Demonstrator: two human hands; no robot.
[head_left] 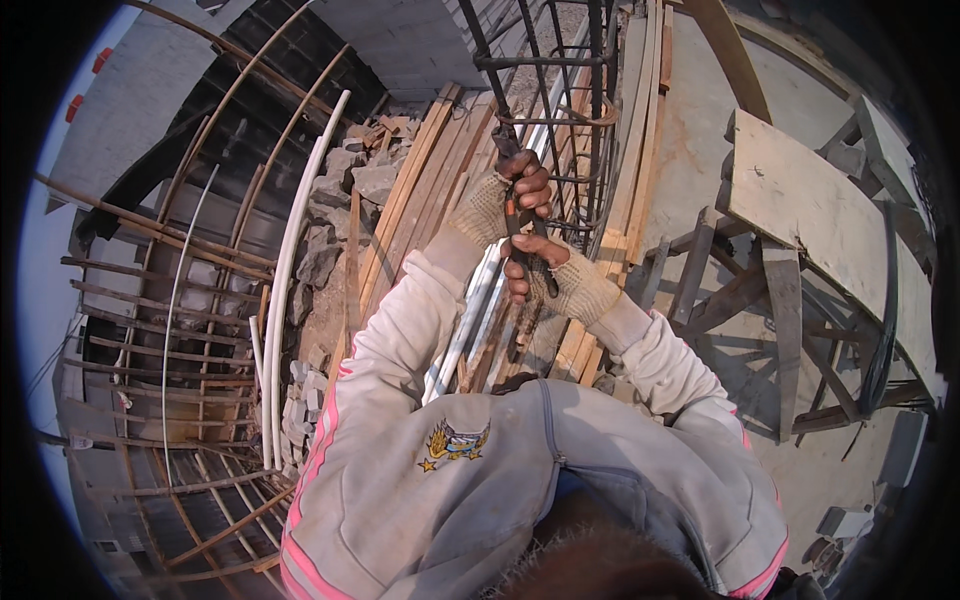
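Both my hands, in cream knit gloves with bare fingertips, are closed on a dark pair of pincers (pixel 513 213) held upright in front of me. My left hand (pixel 497 200) wraps it higher up, near the head. Lower down, my right hand (pixel 562 277) grips around the handles. The head of the tool is up against a corner bar of a rebar cage (pixel 568 118) made of dark long bars and cross ties. What the jaws bite on, if anything, is too small to make out. Some loose wire (pixel 590 113) loops around a cross tie.
Long timber planks (pixel 415 190) lie under and beside the cage, next to broken stones (pixel 322 235). White pipes (pixel 300 260) and a stick lattice (pixel 180 330) stand to the left. At right is a wooden trestle table (pixel 810 205) on concrete. A block wall (pixel 405 45) rises ahead.
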